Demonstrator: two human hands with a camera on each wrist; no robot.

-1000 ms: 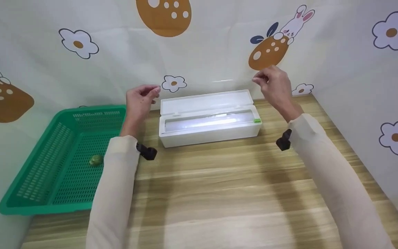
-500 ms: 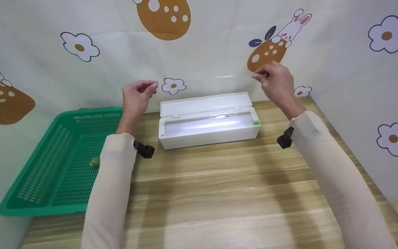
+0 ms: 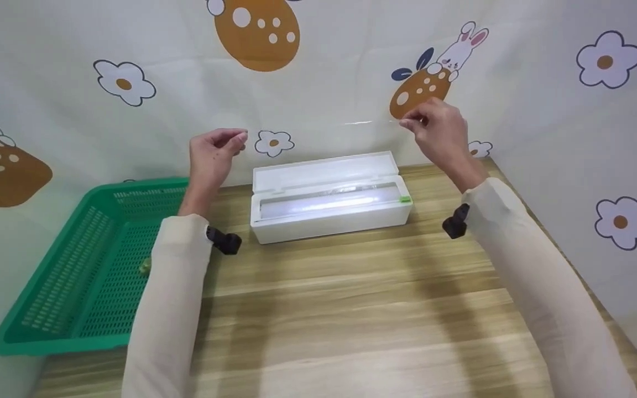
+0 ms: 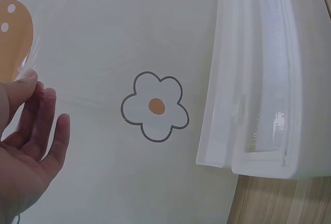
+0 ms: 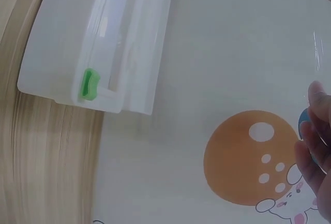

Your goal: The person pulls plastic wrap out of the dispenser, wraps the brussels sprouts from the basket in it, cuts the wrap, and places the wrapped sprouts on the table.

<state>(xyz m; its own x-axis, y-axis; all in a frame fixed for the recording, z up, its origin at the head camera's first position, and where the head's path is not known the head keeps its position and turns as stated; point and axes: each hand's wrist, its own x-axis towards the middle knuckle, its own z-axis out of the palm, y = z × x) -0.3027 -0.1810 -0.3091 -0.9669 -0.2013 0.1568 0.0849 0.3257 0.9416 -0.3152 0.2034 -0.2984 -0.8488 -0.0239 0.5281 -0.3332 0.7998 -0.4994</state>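
Observation:
A sheet of clear cling film (image 3: 357, 122), seen mainly by its glints, spans the space between both hands. My left hand (image 3: 210, 157) pinches one corner between thumb and fingertips; in the left wrist view the film (image 4: 35, 53) shines beside the thumb. At the other side my right hand (image 3: 441, 132) pinches the film, whose glint (image 5: 317, 50) shows above the thumb. Both hands are raised above and to either side of a white cling film dispenser (image 3: 332, 224). Its lid (image 3: 324, 171) is up, and a shiny roll (image 3: 329, 203) lies inside. A green slide cutter (image 3: 405, 199) sits at the right end.
To the left stands a green plastic basket (image 3: 58, 345). A small greenish item (image 3: 145, 266) lies in it, mostly hidden by the left sleeve. Everything rests on a wood-grain table (image 3: 318, 309). A printed white sheet (image 3: 329, 66) hangs behind and at the sides.
The head view has tilted, so the dispenser appears lower in it. Relative to the dispenser, both hands have risen slightly and the left has shifted a little left. Both keep their pinch.

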